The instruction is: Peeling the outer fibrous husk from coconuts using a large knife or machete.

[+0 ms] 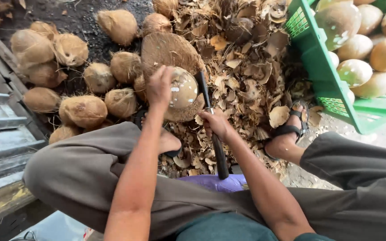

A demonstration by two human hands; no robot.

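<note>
From my feed, the right hand (215, 122) is clamped around a dark-handled blade (211, 120), fingers wrapped tight, its tip just beside the half-peeled coconut (183, 91). The left hand (159, 85) grips that coconut, fingers curled over its top, on a round wooden block (168, 51). I judge peeling is midway; turning the nut comes next. Beyond lie husked coconuts (83, 110) and a green crate (318, 62).
</note>
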